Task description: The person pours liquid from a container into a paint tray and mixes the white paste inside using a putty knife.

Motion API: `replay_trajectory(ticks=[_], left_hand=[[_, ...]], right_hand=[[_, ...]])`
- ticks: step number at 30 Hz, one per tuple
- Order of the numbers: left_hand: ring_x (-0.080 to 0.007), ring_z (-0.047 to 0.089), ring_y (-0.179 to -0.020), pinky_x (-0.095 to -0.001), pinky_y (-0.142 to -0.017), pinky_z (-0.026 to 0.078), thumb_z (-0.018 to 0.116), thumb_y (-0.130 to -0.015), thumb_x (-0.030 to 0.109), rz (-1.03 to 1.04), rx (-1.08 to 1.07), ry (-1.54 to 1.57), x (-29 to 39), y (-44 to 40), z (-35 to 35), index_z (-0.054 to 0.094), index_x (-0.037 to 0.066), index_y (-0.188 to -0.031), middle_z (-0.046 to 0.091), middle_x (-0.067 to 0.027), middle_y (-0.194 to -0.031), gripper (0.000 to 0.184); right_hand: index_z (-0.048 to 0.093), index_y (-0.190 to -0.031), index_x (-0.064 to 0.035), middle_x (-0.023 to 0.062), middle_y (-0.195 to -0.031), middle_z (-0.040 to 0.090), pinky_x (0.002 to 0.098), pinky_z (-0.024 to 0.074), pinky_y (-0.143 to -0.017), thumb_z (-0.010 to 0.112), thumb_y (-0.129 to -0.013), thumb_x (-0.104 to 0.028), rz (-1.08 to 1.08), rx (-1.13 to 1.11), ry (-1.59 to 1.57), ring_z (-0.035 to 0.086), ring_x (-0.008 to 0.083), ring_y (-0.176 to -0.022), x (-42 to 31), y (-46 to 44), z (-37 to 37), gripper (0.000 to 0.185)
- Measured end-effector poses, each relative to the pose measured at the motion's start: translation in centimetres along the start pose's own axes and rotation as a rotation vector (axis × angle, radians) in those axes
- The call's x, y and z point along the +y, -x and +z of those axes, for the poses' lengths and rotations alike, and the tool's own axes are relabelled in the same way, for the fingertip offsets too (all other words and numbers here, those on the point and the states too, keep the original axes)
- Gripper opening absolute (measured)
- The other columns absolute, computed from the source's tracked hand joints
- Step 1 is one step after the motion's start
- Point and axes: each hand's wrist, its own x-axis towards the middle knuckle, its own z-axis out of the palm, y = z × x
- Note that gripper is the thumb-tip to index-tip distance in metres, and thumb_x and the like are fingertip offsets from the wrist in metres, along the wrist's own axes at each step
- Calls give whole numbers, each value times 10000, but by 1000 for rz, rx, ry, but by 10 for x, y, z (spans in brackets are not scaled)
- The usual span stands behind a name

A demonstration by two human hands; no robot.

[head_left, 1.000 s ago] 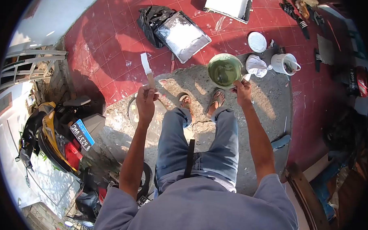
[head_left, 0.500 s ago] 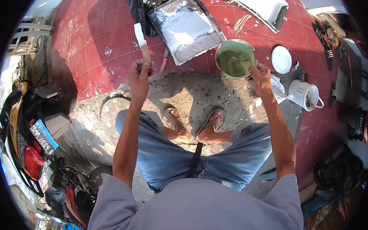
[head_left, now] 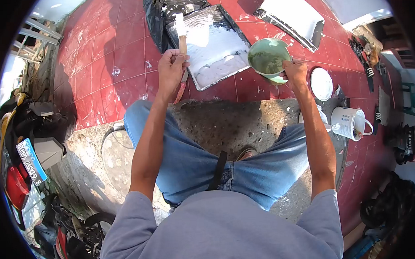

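My left hand [head_left: 172, 69] is closed round the wooden handle of a scraper [head_left: 182, 43], whose white-coated blade points up and away from me. Behind the blade lies a black-rimmed tray [head_left: 215, 43] with white, paste-like material in it. My right hand [head_left: 295, 73] grips the rim of a green bowl [head_left: 269, 57], which is tilted and shows greenish residue inside. A tool with a red handle [head_left: 182, 86] rests on the red tiles beside the tray, below my left hand.
A second white-coated tray [head_left: 291, 18] lies at the back. To the right are a round white lid [head_left: 321, 83] and a white bucket [head_left: 348, 123]. A black plastic bag [head_left: 154, 25] touches the first tray. Motorcycles [head_left: 42, 153] stand at the left.
My body has lowered into a squat, and the trays look closer. My left hand has moved right with the scraper, toward the first tray. My right hand still holds the bowl.
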Motion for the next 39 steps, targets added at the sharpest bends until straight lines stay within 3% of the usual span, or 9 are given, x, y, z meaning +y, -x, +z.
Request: replay_trajectory(ticks=[1, 2, 5, 11, 20, 23, 29, 39], left_hand=[[-92, 574, -642, -210, -558, 448, 498, -847, 86, -4, 2, 2, -2, 0, -2, 526, -16, -905, 620, -76, -788, 120], [-105, 577, -689, -226, -632, 452, 495, -852, 104, -8, -37, 6, -7, 1, -6, 529, 4, -939, 623, -76, -830, 137], [-105, 577, -689, -226, -628, 452, 495, -850, 102, 0, -19, -34, -21, 3, -14, 529, 5, -933, 623, -77, -828, 132], [-107, 581, -637, -226, -564, 466, 503, -833, 64, 51, 13, -8, -4, 8, -14, 536, -25, -880, 623, -90, -771, 106], [-133, 602, -631, -248, -573, 480, 507, -819, 57, 107, -34, -28, -12, 3, -10, 533, -37, -865, 626, -113, -759, 108], [-102, 578, -651, -232, -597, 478, 499, -837, 70, 74, -64, -108, -18, 1, -14, 529, -34, -905, 617, -91, -789, 128], [-144, 609, -626, -262, -571, 483, 520, -810, 78, 106, -48, -116, -20, -2, -16, 536, -40, -860, 629, -121, -759, 129], [-117, 588, -655, -236, -593, 477, 504, -824, 66, 66, -80, -122, -18, -2, -12, 536, -39, -918, 622, -100, -787, 145]], right_hand=[[584, -665, 66, 70, -497, 540, 227, 378, -345, 521, -686, -51, -17, -2, 10, 512, 100, -385, 1, -4, 2, 135], [584, -636, 55, 74, -488, 535, 230, 377, -343, 514, -675, -42, -22, 6, 24, 513, 108, -380, 4, -8, 4, 126], [555, -628, 33, 60, -514, 533, 230, 344, -304, 536, -686, -41, -35, 54, 119, 490, 100, -350, 5, -12, 10, 96], [535, -546, 33, 87, -468, 522, 262, 388, -353, 505, -631, -25, -33, 119, 275, 513, 132, -384, -5, -8, 19, 107], [565, -590, 14, 130, -521, 570, 309, 454, -471, 509, -628, -37, -34, 171, 477, 578, 185, -472, -14, -12, 27, 84], [575, -598, 6, 133, -535, 581, 317, 459, -490, 513, -632, -48, -34, 181, 546, 584, 191, -479, -15, -16, 27, 89], [584, -605, -1, 120, -521, 580, 311, 463, -503, 519, -637, -66, -51, 155, 575, 593, 191, -499, -16, -18, 24, 97], [590, -611, -9, 128, -541, 592, 318, 480, -550, 523, -632, -64, -29, 174, 639, 610, 208, -532, -14, -13, 26, 89]])
